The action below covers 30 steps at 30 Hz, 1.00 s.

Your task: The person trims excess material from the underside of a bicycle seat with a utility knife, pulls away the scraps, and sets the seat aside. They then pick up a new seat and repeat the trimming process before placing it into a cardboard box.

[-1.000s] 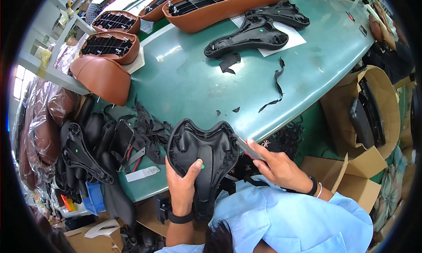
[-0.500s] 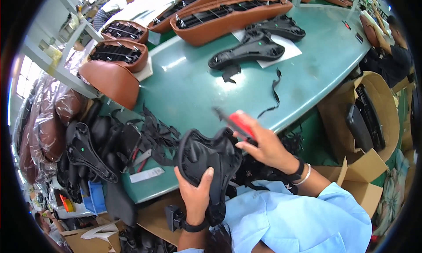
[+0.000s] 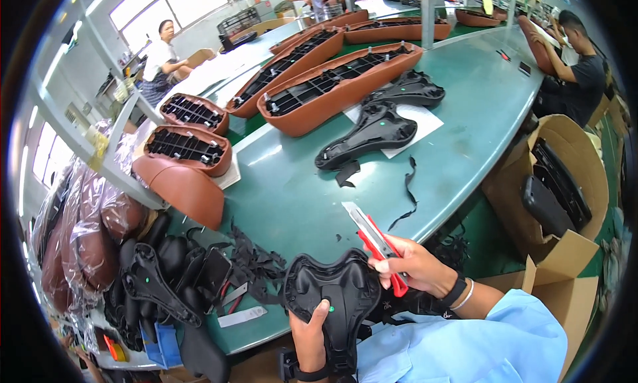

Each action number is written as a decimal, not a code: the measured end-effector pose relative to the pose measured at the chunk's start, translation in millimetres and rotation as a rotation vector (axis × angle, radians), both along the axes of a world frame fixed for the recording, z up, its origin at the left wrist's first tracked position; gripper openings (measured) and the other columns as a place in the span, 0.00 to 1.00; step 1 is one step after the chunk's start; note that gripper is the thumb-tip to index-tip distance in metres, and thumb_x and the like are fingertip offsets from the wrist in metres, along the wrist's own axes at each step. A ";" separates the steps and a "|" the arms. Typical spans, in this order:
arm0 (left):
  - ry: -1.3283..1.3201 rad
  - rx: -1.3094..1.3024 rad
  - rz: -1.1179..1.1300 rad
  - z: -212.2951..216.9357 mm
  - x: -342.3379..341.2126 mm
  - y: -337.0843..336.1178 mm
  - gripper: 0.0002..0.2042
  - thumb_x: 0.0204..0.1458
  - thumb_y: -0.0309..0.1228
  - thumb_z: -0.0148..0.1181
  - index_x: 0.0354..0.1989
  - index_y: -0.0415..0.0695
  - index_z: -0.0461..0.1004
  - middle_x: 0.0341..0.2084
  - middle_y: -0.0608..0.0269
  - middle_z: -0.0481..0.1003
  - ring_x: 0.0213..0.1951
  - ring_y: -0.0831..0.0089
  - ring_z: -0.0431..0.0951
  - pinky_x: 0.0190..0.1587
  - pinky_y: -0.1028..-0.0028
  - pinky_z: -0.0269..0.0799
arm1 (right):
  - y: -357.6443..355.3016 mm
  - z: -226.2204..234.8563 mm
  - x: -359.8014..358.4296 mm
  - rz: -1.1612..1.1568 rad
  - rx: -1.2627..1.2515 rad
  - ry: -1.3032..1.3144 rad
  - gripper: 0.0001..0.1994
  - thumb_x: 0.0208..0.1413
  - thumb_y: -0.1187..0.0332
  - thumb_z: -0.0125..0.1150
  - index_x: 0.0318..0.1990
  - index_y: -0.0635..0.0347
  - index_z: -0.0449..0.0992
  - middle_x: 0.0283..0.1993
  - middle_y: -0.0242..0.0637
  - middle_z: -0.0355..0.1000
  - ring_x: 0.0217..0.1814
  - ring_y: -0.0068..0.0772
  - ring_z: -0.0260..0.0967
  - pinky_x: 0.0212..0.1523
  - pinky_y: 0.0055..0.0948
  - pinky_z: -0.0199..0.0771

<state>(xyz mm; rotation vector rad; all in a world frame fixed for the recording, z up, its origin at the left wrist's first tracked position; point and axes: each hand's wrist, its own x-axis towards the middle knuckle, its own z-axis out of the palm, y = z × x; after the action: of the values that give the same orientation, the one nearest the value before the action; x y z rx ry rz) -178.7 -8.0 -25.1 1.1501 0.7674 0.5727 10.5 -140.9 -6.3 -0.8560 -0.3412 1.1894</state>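
Note:
A black bicycle saddle (image 3: pixel 347 276), its hollow underside facing me, is gripped at the left edge by my left hand (image 3: pixel 308 340), thumb laid across the inside. My right hand (image 3: pixel 420 268) is closed round a red utility knife (image 3: pixel 380 242), beside the saddle's right edge. The knife's blade is out and points up and left, apart from the saddle. Farther off on the green table (image 3: pixel 279 203) lie two more black saddles, a nearer one (image 3: pixel 372 135) and another (image 3: pixel 415 90), partly over white paper (image 3: pixel 425 122). A thin black strip (image 3: pixel 407 187) lies near the table's right edge.
Black scraps (image 3: pixel 256 260), a white-handled blade (image 3: pixel 242 316) and piled black saddles (image 3: pixel 156 283) crowd the left. Brown padded seats (image 3: pixel 332 94) line the far side. Cardboard boxes (image 3: pixel 565 157) stand right. A co-worker (image 3: pixel 578 70) sits at the far right, another person (image 3: pixel 163 57) far left.
The view has tilted up, so the table's things sit lower in the picture. The knife, blurred before, is now sharp and more upright. Both hands keep their hold.

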 end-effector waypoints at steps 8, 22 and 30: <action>0.192 0.362 0.098 -17.1 22.9 -30.2 0.32 0.53 0.24 0.62 0.64 0.33 0.54 0.59 0.49 0.61 0.61 0.58 0.61 0.65 0.63 0.53 | 30.7 0.8 40.5 -0.082 -0.216 -0.432 0.20 0.55 0.74 0.60 0.55 0.66 0.65 0.34 0.31 0.68 0.29 0.17 0.69 0.32 0.20 0.75; 0.392 1.221 -0.241 1.2 115.8 6.8 0.08 0.47 0.28 0.65 0.37 0.47 0.80 0.28 0.67 0.74 0.36 0.66 0.73 0.40 0.67 0.59 | 25.3 -10.4 46.5 -0.088 -0.347 -0.426 0.23 0.49 0.73 0.65 0.55 0.63 0.68 0.34 0.29 0.69 0.31 0.17 0.66 0.34 0.19 0.69; 0.296 1.171 -0.197 -4.2 123.0 8.0 0.04 0.43 0.28 0.66 0.27 0.47 0.76 0.27 0.69 0.73 0.34 0.69 0.72 0.46 0.66 0.55 | 20.8 -2.2 45.9 -0.102 -0.266 -0.952 0.26 0.53 0.69 0.63 0.59 0.61 0.63 0.44 0.44 0.74 0.46 0.36 0.74 0.48 0.32 0.71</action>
<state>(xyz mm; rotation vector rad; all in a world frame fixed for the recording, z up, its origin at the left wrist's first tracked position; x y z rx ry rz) -55.7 0.0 -29.4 2.4008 0.5231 0.7061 56.5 -120.1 -8.6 -1.6329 -0.9038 0.6670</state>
